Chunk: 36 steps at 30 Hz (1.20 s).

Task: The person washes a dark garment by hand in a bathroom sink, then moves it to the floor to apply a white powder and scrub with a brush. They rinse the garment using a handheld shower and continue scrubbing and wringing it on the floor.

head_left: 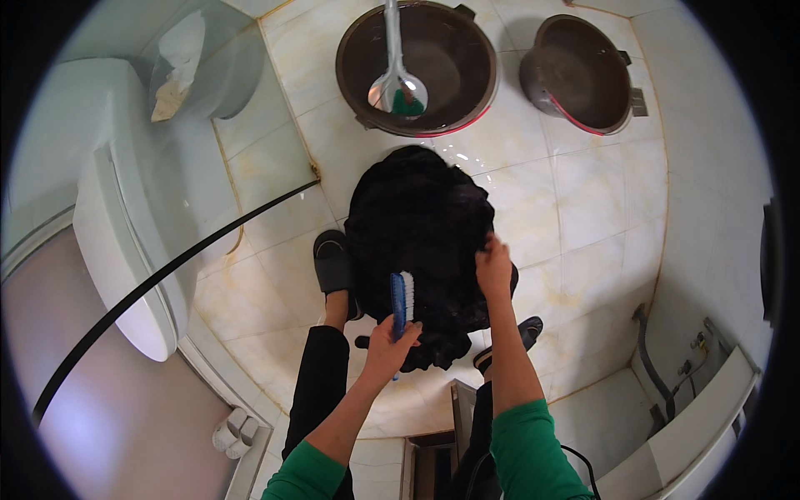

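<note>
A heap of dark, black cloth (417,204) lies spread in front of me between my feet. My left hand (390,346) is wrapped round the handle of a blue scrub brush (402,296) with white bristles, held over the cloth's near part. The bristles face to the right. At the cloth's right edge is my right hand (493,265), fingers bent in and touching the fabric. It seems to pinch a fold, though the fingertips are partly hidden against the black.
A large brown basin (354,87) with a clear-handled ladle (394,50) stands beyond the cloth. A smaller brown bucket (575,79) is at its right. Wet pale tiles (600,192) cover the floor. A white toilet (125,250) and a dark-edged glass panel (187,258) are at left.
</note>
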### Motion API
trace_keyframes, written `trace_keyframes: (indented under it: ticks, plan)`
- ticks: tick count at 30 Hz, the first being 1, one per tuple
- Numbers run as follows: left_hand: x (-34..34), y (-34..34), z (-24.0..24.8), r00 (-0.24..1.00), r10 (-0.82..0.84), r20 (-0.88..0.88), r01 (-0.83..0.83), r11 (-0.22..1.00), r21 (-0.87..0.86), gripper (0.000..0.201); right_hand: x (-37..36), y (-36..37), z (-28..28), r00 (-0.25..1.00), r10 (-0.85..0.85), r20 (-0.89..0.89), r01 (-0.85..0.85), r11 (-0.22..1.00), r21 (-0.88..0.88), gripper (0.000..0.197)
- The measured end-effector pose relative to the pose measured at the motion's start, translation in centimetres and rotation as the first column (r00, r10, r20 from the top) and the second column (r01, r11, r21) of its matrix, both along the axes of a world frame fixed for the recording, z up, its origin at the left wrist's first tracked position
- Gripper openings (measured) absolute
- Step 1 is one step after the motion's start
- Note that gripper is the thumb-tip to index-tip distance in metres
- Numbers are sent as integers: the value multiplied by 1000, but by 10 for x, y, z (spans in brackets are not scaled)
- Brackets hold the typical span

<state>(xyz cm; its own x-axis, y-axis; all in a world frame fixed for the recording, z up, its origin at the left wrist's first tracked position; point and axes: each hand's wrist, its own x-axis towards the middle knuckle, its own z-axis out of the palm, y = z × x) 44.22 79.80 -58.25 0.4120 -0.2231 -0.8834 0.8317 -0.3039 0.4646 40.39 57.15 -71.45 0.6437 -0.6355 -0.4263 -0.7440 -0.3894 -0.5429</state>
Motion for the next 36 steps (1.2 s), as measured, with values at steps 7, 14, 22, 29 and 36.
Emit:
trace_keyframes:
  ticks: [7, 14, 22, 29, 36]
  plan:
    - [-10, 14, -13, 954, -293, 62, 290, 955, 62, 28, -80, 38, 75, 976, 192, -105, -141, 919, 369, 29]
    - [-14, -20, 72, 899, -438, 22, 439, 898, -34, 29, -87, 8, 170, 963, -257, 84, 181, 843, 507, 23]
    - [6, -124, 186, 717, -638, 283, 693, 697, -184, 24, -93, -127, 308, 380, -911, 162, 341, 301, 890, 33]
    - [-17, -188, 257, 556, -739, 381, 816, 574, -77, 26, -243, -247, 542, 114, -760, 640, 148, 650, 745, 37]
    - [-142, -308, 327, 434, -733, 524, 894, 422, -151, 22, -520, -298, 698, -150, -473, 868, 550, 690, 470, 37]
